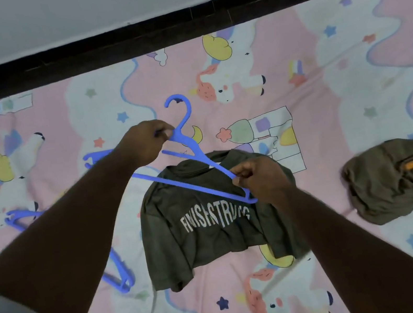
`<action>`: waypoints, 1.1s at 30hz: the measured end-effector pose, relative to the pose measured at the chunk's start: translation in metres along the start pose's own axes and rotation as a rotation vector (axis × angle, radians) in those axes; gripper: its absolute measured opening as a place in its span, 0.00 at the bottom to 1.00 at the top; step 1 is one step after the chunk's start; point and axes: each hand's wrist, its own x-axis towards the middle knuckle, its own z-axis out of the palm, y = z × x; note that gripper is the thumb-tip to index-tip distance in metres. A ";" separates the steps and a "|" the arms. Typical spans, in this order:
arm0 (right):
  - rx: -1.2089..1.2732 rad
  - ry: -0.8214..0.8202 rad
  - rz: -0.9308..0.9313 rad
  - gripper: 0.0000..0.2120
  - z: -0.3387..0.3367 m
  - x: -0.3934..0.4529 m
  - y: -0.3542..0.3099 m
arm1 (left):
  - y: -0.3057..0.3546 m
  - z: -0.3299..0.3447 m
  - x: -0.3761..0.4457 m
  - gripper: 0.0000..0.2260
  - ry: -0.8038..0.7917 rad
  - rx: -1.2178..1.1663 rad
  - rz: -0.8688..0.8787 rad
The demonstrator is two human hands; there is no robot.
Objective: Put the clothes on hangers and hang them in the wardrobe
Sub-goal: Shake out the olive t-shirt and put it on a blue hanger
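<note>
**Blue hanger held in both hands above a dark shirt**

Left hand (145, 141) pinching the blue hanger (201, 157) just below its hook, fingers curled tight round the neck. Right hand (260, 180) gripping the hanger's lower arm near its end, fingers closed round the plastic. Hanger tilted, hook pointing away, raised over the dark olive shirt (207, 228) with white lettering. Shirt spread flat on the bedsheet (343, 110), pink and white with unicorns, stars and clouds. Crumpled olive garment (402, 177) lying well apart at the right. More blue hangers on the sheet at the left: spare hangers (24, 216), partly hidden behind the left forearm. Beyond the bed, dark bed frame (124, 43) against a pale wall (117, 1).
</note>
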 end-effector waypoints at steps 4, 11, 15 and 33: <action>0.018 0.032 0.024 0.10 -0.002 0.009 0.001 | -0.022 0.008 0.008 0.09 0.001 -0.135 -0.015; -0.033 0.328 0.133 0.09 -0.009 0.032 0.023 | -0.062 0.004 0.024 0.09 0.165 -0.259 -0.129; -0.118 0.323 0.170 0.11 0.002 0.042 0.027 | -0.078 0.004 0.036 0.10 0.218 -0.178 -0.149; -0.453 0.269 0.144 0.11 0.017 0.068 0.022 | -0.086 0.014 0.068 0.11 0.190 -0.094 -0.154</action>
